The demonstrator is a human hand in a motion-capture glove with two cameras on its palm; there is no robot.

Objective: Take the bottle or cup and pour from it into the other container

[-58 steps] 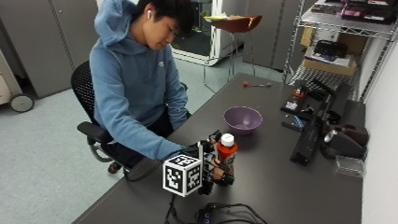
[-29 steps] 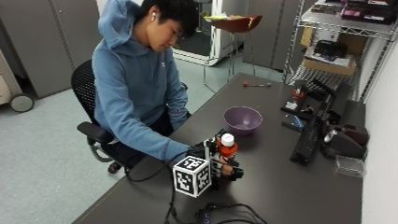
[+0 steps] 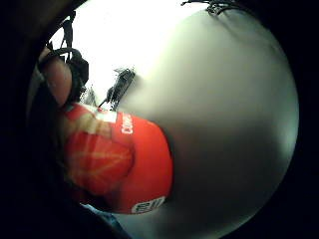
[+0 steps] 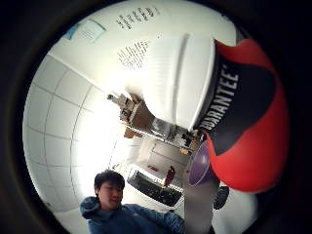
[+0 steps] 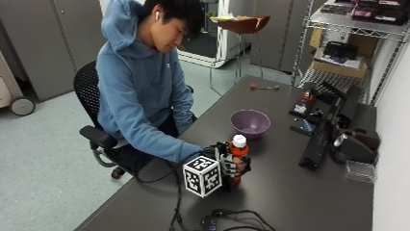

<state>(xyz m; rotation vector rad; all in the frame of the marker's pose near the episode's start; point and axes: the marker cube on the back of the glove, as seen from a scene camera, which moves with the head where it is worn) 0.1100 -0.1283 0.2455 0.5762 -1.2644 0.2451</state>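
Seated person at a dark surface (image 5: 288,192), gloved right hand (image 5: 229,166) wrapped around a red-labelled bottle (image 5: 237,156) with a white cap (image 5: 239,140). The grip was closed on the bottle's body, fingers curled round the label; in the little-finger-side palm view the red label (image 3: 124,164) lay right against the palm, and in the thumb-side view the white cap (image 4: 187,83) and the black-and-red shoulder of the label filled the field, so the cap end pointed out past the thumb. The bottle stood upright, its long axis vertical, base at or just above the surface; whether it still touched could not be told from these views.

The receiving container, a purple bowl (image 5: 249,123), sat on the same surface beyond the bottle, farther from the person's body and slightly toward the wire shelving, near but not touching. In the thumb-side view the bowl's rim (image 4: 199,163) appeared just beside the bottle's shoulder, on the cap side of the grip. The pour would therefore seem to call for carrying the bottle forward, away from the torso, then tipping the cap end toward the bowl. The cap appeared to be still on, which would block any pour. The bare left hand was not visible.
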